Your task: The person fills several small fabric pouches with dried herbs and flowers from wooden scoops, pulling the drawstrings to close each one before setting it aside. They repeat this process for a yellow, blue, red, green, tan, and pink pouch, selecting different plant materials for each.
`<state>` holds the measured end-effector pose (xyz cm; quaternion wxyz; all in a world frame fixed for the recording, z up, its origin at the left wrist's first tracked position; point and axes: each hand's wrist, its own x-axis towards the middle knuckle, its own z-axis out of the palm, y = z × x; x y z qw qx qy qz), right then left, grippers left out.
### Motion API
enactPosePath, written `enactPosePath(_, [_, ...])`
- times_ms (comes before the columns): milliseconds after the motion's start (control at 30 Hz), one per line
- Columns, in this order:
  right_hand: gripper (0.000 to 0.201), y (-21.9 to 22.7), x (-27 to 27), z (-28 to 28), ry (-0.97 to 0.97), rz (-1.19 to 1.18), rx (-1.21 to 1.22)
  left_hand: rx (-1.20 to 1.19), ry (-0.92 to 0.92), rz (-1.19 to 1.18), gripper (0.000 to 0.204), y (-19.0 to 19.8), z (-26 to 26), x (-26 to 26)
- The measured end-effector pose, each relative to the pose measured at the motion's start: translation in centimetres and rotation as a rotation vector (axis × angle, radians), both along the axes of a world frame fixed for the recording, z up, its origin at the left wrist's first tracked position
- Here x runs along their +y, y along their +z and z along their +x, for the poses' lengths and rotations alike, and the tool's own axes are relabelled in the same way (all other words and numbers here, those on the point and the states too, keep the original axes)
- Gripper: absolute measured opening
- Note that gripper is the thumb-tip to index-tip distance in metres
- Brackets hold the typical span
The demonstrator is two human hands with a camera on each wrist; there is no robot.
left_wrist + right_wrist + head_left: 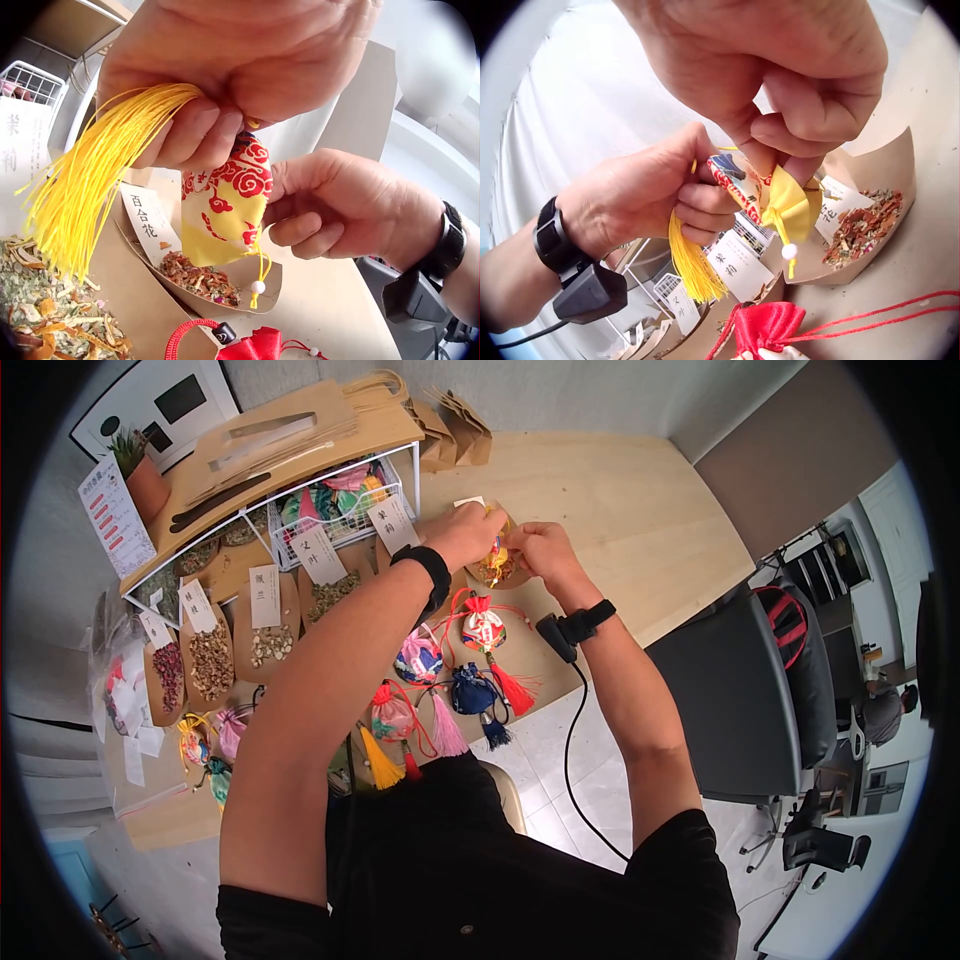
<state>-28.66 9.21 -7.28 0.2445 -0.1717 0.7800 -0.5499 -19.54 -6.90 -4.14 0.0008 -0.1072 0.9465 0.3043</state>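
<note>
A yellow sachet pouch (225,202) with red cloud patterns hangs tilted between both hands. My left hand (465,535) grips its tassel end, and the long yellow tassel (97,172) spills out past the curled fingers. With thumb and fingers, my right hand (548,555) pinches the pouch near its plain yellow mouth (791,202). A drawstring with a white bead (789,251) dangles from that mouth. Close below the pouch, in the left wrist view, lies a paper tray (259,296) of reddish dried herbs with a label card (148,225).
Several finished sachets, including a red-topped one (483,628) and a dark blue one (472,688), lie near the table's front edge. More herb trays with cards line the left, before a wooden shelf (300,435) with a wire basket (340,520). A black chair (730,690) stands right.
</note>
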Motion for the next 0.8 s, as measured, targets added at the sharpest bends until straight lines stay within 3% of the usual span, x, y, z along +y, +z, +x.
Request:
enactPosePath(167, [0.014,-0.2,0.4,-0.6,-0.049,0.141,0.009,0.076,-0.074,-0.095,0.043,0.5,0.2,0.0])
enactPosePath(333, [0.016,-0.7,0.4,0.0,-0.026,0.037,0.051,0.108,-0.158,-0.283,0.037,-2.3,-0.9,-0.8])
enactPosePath(433, [0.016,-1.1,0.7,-0.5,-0.079,0.026,0.0,0.095,-0.081,-0.107,0.041,0.0,-0.4,-0.4])
enactPosePath(500, [0.017,-1.0,0.5,-0.5,-0.091,0.042,-0.022,0.093,-0.08,-0.113,0.048,-2.3,-1.8,-0.8])
enactPosePath(633, [0.017,-1.1,1.0,-0.7,-0.085,0.032,-0.04,0.117,-0.023,0.081,0.064,0.1,-0.7,-0.4])
enactPosePath(733, [0.018,-1.2,0.9,-0.9,-0.093,0.0,-0.059,0.099,0.002,0.037,0.063,0.3,-0.4,0.1])
enactPosePath(800, [0.018,-1.1,0.9,-0.9,-0.094,-0.012,-0.073,0.071,0.015,0.133,0.064,1.0,-0.5,0.0])
